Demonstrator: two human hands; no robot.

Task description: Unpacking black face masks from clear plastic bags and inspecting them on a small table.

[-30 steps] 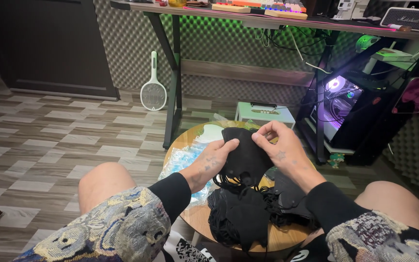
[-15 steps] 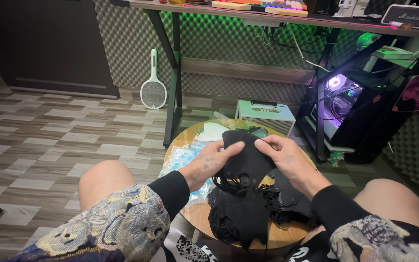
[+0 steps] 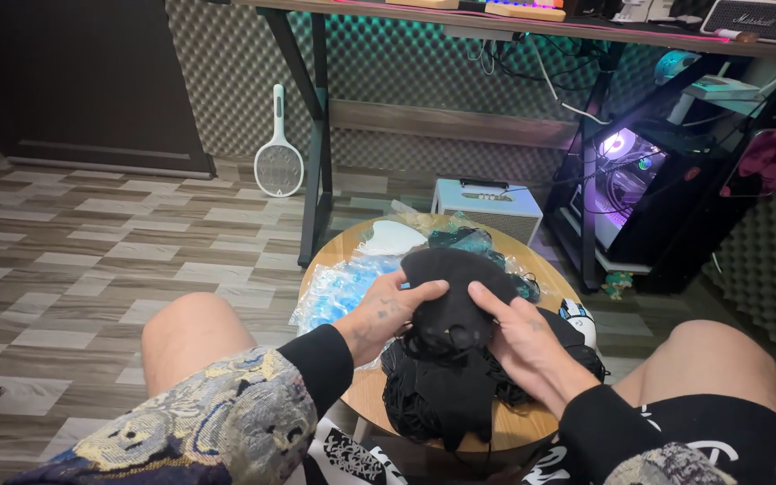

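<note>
A: Black fabric piece (image 3: 455, 292) — position noted: held up just above the round wooden table (image 3: 365, 395), between my knees, directly over a heap of more black fabric (image 3: 446, 400).

B: Left hand?

A: My left hand (image 3: 386, 313) is curled around the piece's left edge, thumb on top pointing right, fingers tucked under. Closed on the cloth, not flat.

B: And the right?

A: My right hand (image 3: 521, 339) grips the right side. Fingers run along the front face, pinching the fabric; the thumb I cannot make out. Both hands are close together, nearly meeting at the middle of the piece.

B: What else is on the table?

A: Behind the piece, clear plastic bags with blue contents (image 3: 343, 287) on the left, touching a white moulded item (image 3: 391, 238). A small white object (image 3: 578, 316) sits at the right rim, partly hidden by my right hand's wrist side.

B: Surroundings?

A: Striped wood floor, a white racket-shaped swatter (image 3: 278, 157) leaning by a desk leg, a lit computer case (image 3: 626, 175) to the right.
</note>
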